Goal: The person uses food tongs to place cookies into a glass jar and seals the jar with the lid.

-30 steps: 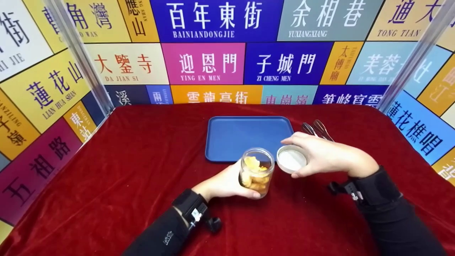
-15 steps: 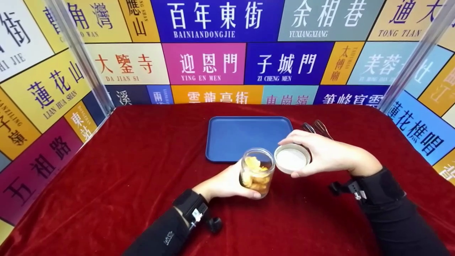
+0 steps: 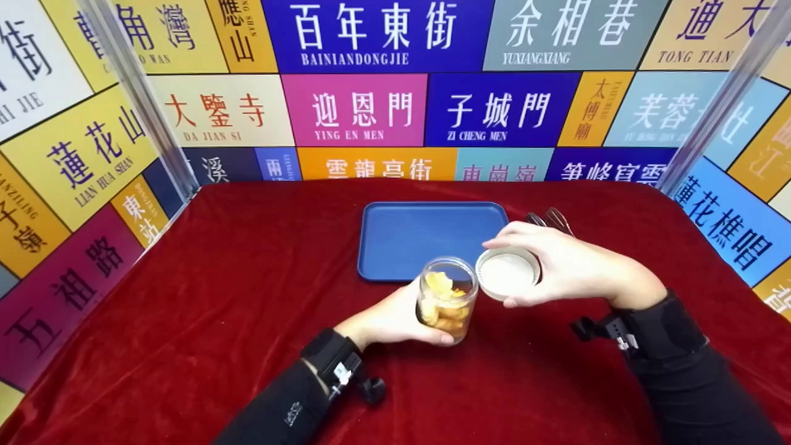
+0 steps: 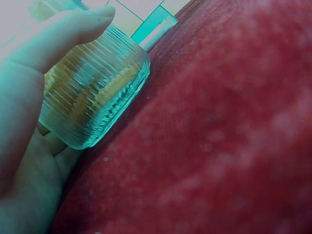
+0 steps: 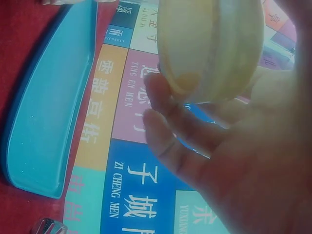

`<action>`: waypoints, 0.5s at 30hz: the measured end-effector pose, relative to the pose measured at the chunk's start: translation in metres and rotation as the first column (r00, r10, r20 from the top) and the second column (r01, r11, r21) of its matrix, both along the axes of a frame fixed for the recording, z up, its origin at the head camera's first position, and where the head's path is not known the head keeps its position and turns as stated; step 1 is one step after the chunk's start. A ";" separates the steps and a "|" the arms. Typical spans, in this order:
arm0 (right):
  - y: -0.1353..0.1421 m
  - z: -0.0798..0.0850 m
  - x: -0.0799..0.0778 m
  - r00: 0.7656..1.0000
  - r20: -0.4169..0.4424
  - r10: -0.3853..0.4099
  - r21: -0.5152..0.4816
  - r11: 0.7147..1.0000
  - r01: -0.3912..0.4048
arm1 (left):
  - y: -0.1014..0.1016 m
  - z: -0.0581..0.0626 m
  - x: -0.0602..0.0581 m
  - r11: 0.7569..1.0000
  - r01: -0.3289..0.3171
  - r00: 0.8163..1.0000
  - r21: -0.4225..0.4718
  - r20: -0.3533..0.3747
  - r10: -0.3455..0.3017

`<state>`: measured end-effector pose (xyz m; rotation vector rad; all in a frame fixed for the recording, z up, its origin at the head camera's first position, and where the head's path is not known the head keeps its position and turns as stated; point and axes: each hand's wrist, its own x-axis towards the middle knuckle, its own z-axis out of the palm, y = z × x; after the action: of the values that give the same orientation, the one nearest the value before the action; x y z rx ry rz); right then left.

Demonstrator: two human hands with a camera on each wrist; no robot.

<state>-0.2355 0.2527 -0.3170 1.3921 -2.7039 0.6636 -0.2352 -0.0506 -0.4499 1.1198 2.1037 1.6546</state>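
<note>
My left hand grips a clear ribbed jar round its side, the thumb across the front. Yellow-brown food pieces fill much of the jar, and its mouth is uncovered. In the left wrist view the jar shows its ribbed wall and base close over the red cloth. Just right of the jar's mouth, my right hand holds a round whitish lid by its edge, its pale inner side turned toward the head camera. The lid also shows between thumb and fingers in the right wrist view.
A blue tray lies behind the jar on the red cloth. Dark and brown utensil ends stick out behind the right hand, partly hidden by it. Panels with printed signs stand along the back and sides.
The right hand has tilted the lid so more of its inner side faces the head camera, with a slight upward shift. The left hand and jar stay put.
</note>
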 end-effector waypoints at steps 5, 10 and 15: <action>-0.003 0.004 0.003 0.999 -0.040 -0.038 -0.003 0.999 0.037 | 0.000 0.002 0.000 1.000 0.015 1.000 0.010 -0.004 -0.015; -0.007 0.004 0.004 0.995 -0.052 -0.084 -0.076 0.994 0.080 | 0.000 0.002 0.000 1.000 0.013 1.000 0.007 -0.004 -0.013; -0.012 0.002 0.004 0.991 -0.020 -0.134 -0.159 0.979 0.130 | 0.000 0.000 0.000 1.000 0.007 1.000 0.004 -0.003 -0.007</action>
<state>-0.2310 0.2402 -0.3152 1.1665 -2.6265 0.8169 -0.2353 -0.0507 -0.4495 1.1303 2.0974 1.6559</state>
